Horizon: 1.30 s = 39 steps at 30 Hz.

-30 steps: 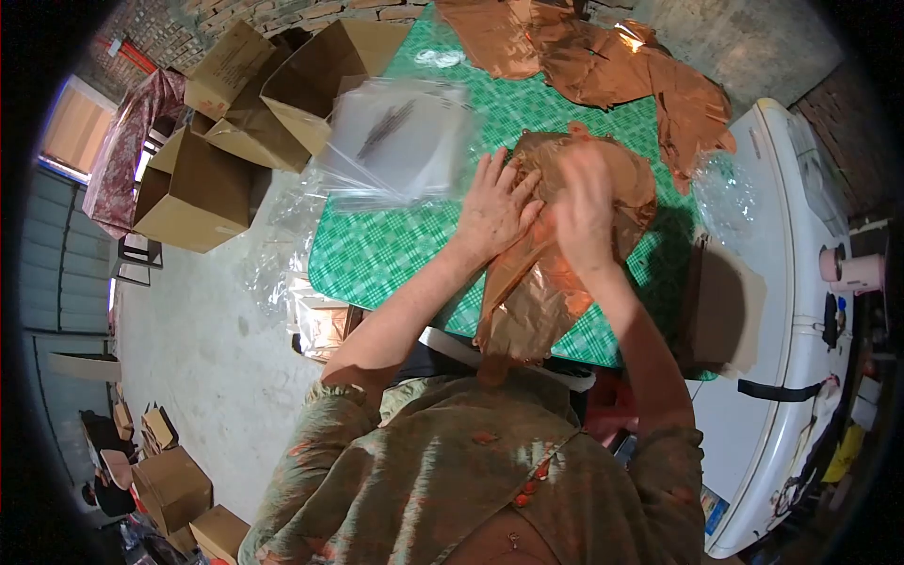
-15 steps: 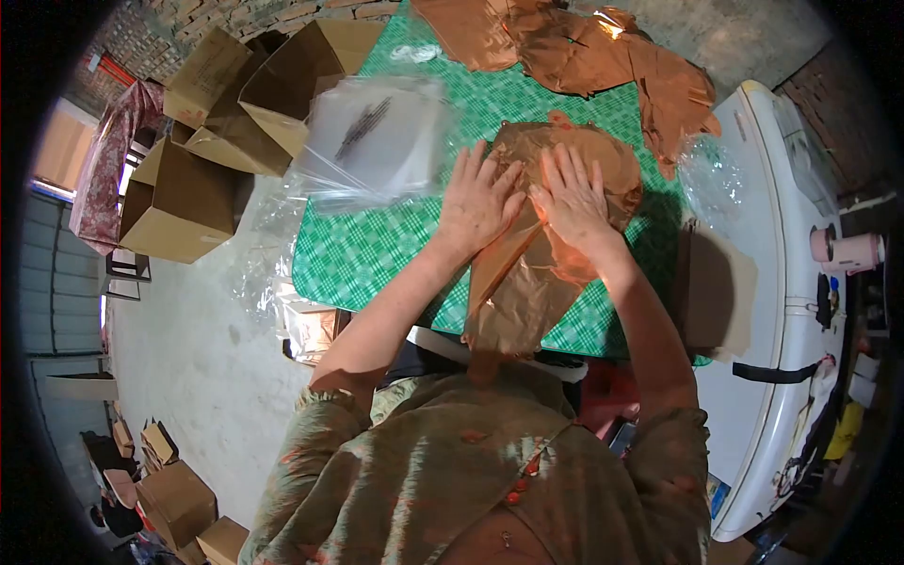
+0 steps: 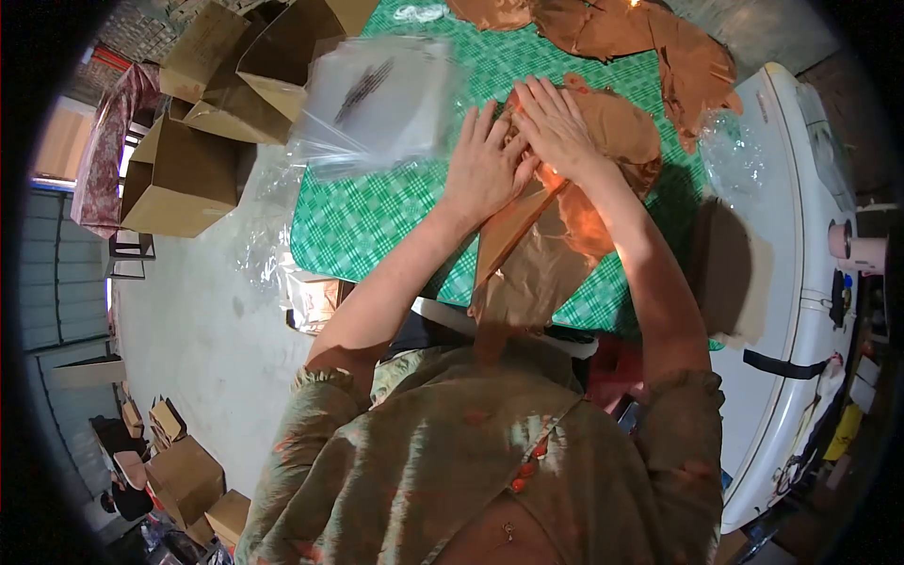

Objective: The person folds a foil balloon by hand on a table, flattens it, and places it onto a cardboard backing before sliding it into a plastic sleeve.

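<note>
A flat, crinkled copper-coloured foil piece (image 3: 537, 268), like a deflated foil balloon, lies partly folded on the green checked tablecloth. Its lower end reaches the table edge near my body. My left hand (image 3: 485, 169) rests flat along the foil's left edge, fingers stretched out. Just beside it, my right hand (image 3: 557, 132) lies on the foil's upper part, with fingers extended and pointing up and left. Some foil under both palms is hidden. More copper foil pieces (image 3: 603, 33) lie at the far edge of the table.
A stack of clear plastic bags (image 3: 386, 104) lies on the table's left. Open cardboard boxes (image 3: 184, 184) stand beyond it. Crumpled clear plastic (image 3: 734, 151) and a white appliance (image 3: 782, 254) are on the right, with a cardboard piece (image 3: 739, 273) beside the table.
My right hand has slid left and up across the foil, close to my left hand's fingers. My left hand stays on the foil's left edge. The view has shifted slightly.
</note>
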Available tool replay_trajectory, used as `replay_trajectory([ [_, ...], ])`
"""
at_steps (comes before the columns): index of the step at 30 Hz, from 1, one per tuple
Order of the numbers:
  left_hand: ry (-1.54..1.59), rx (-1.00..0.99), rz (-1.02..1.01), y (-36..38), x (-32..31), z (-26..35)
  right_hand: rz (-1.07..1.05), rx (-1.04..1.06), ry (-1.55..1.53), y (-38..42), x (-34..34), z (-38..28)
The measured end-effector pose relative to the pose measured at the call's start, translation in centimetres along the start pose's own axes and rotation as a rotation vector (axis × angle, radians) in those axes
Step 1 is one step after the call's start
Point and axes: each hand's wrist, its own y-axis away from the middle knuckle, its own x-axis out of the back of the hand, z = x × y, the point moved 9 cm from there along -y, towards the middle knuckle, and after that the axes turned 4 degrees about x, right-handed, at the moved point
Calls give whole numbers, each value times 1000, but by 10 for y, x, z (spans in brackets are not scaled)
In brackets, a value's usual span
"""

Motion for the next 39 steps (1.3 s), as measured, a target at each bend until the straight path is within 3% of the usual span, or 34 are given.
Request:
replay_trajectory([
  [14,-132,-13,-39,4,-6,2,46,28,178,3,-8,8],
  [20,-57,-66,-204,29,6,12,95,65,246,3,-3,3],
  [26,70,-240,-313,51,18,24,158,81,263,4,-1,0],
  [39,203,-242,-312,57,19,18,-45,-3,273,1,-13,11],
])
